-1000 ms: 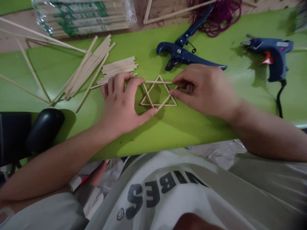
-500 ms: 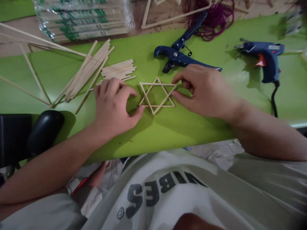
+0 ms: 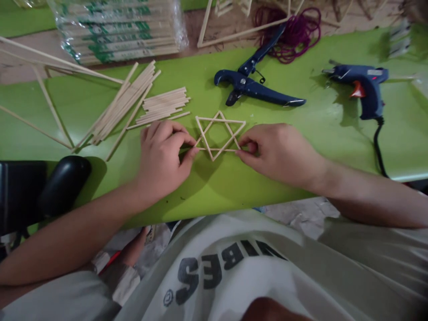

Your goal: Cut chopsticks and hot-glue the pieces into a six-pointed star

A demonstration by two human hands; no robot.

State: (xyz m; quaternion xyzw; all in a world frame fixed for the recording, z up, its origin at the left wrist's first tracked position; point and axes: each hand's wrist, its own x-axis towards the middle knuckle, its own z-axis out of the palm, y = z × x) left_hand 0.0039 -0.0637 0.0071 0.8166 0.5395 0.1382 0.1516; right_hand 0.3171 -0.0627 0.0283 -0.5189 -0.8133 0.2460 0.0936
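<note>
A six-pointed star of thin wooden sticks [image 3: 220,134] lies flat on the green table [image 3: 301,133]. My left hand [image 3: 163,156] pinches the star's lower left corner between thumb and forefinger. My right hand [image 3: 277,151] pinches its lower right corner, the other fingers curled. Both hands rest on the table on either side of the star.
Blue cutters [image 3: 254,84] lie just behind the star. A blue glue gun [image 3: 361,84] with a black cord sits at the right. Short cut sticks [image 3: 165,104] and longer sticks [image 3: 120,104] lie to the left. A wrapped pack of sticks [image 3: 117,29] and purple cord [image 3: 290,31] are at the back.
Both hands slid down from the star's upper points to its lower corners. The loose triangles now sit squared up as one star. The view shifted slightly.
</note>
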